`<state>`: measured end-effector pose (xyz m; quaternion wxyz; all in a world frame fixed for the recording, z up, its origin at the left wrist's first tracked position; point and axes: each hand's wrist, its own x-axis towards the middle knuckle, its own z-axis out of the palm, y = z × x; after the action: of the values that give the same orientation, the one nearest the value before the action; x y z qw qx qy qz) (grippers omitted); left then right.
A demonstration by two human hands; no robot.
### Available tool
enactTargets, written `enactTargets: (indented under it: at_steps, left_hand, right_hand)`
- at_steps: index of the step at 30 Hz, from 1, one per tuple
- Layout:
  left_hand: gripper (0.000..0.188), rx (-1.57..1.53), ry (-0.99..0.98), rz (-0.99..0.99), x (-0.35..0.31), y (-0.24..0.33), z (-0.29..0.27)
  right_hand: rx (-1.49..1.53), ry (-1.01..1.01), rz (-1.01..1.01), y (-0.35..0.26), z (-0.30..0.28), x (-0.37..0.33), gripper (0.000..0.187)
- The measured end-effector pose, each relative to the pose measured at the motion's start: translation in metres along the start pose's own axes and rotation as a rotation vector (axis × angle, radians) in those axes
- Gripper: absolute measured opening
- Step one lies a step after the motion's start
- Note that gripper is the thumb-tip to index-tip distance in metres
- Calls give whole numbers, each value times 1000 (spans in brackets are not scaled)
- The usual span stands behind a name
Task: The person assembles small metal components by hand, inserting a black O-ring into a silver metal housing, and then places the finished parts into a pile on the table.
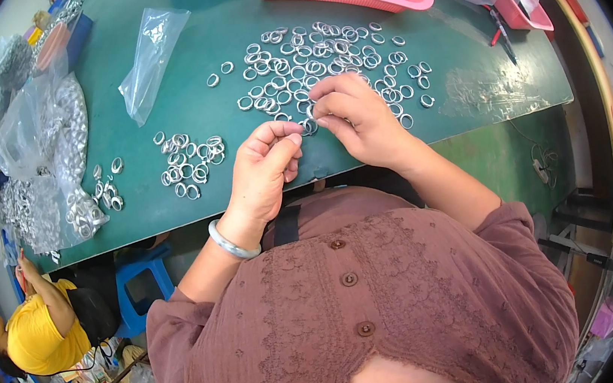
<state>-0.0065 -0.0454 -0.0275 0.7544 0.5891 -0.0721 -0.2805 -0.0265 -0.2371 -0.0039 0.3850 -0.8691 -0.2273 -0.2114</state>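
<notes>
My left hand [266,164] is closed near the table's front edge, thumb pressed against curled fingers; whatever lies in that pinch is hidden. Just right of it, my right hand [360,119] pinches a small silver metal ring [310,111] between thumb and fingertips. Beyond both hands spreads a loose pile of similar silver rings [299,73], some with a small tab on the side. A smaller cluster of rings [176,159] lies to the left of my left hand. Farther left sits another little group of rings [111,192].
Clear plastic bags of metal parts [73,135] stand at the table's left end. An empty plastic bag [154,61] lies flat at the back. A pink basket [376,3] is at the far side, with a pen [502,34] to its right. A person in yellow [46,331] sits at left.
</notes>
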Motion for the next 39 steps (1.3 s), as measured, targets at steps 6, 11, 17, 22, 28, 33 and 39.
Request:
enactTargets:
  at_steps: [6, 11, 17, 22, 28, 33, 39]
  left_hand:
    - [13, 186, 30, 279, -4, 16, 25]
    - [10, 463, 54, 492, -3, 14, 23]
    - [13, 540, 58, 609, -3, 4, 15]
    - [14, 1143, -42, 1196, 4, -2, 4]
    - [11, 1169, -42, 1207, 5, -7, 1]
    - [9, 859, 1, 846, 3, -5, 10]
    - [19, 532, -124, 330, -1, -6, 9]
  right_hand:
    - [327, 5, -2, -11, -4, -2, 23]
    - [695, 103, 206, -13, 4, -12, 14]
    - [1061, -109, 587, -12, -3, -12, 12]
    - [1118, -120, 513, -14, -3, -12, 10]
    - [896, -149, 383, -17, -9, -8, 4]
    - [853, -47, 391, -16, -5, -12, 1]
    - [345, 40, -9, -22, -6, -7, 9]
